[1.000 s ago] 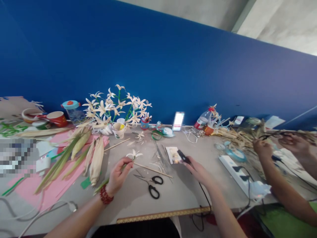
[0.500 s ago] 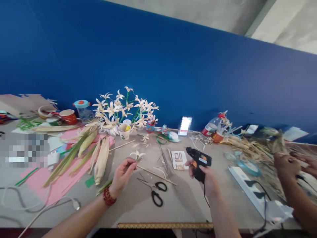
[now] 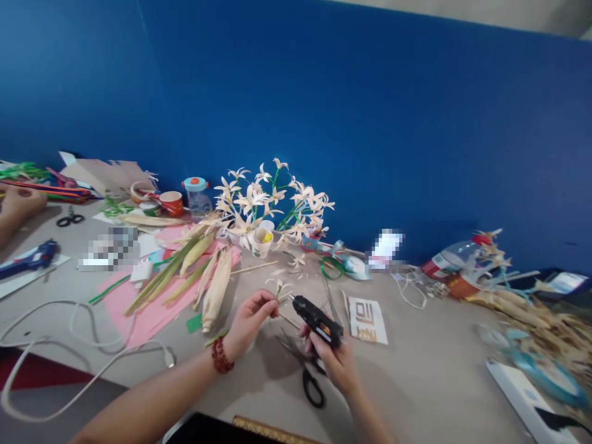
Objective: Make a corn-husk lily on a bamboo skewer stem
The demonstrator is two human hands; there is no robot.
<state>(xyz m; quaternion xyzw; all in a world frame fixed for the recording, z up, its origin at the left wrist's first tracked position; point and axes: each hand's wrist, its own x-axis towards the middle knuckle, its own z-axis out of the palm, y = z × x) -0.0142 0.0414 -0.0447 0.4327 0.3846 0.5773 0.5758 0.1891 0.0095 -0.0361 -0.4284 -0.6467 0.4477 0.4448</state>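
Observation:
My left hand [image 3: 250, 320] pinches the green stem of a small cream husk flower [image 3: 280, 286] just above the grey table [image 3: 416, 364]. My right hand [image 3: 335, 361] is wrapped round a black glue gun [image 3: 317, 319], its nozzle pointing left at the flower's base, close to my left fingertips. Black-handled scissors [image 3: 311, 383] lie on the table under my right hand, partly hidden by it. A red bead bracelet sits on my left wrist.
Behind stand a bunch of finished husk flowers [image 3: 272, 200], a paper cup [image 3: 261, 242], corn husks [image 3: 203, 271] on pink paper, a red mug [image 3: 172, 202] and a plastic bottle [image 3: 451, 256]. White cables [image 3: 83, 364] loop at left. Another person's hand [image 3: 18, 203] rests far left near a blue glue gun [image 3: 28, 259].
My right hand picked the glue gun up from the table and brought it left, nozzle to the flower. The view swung left; the person at right left view.

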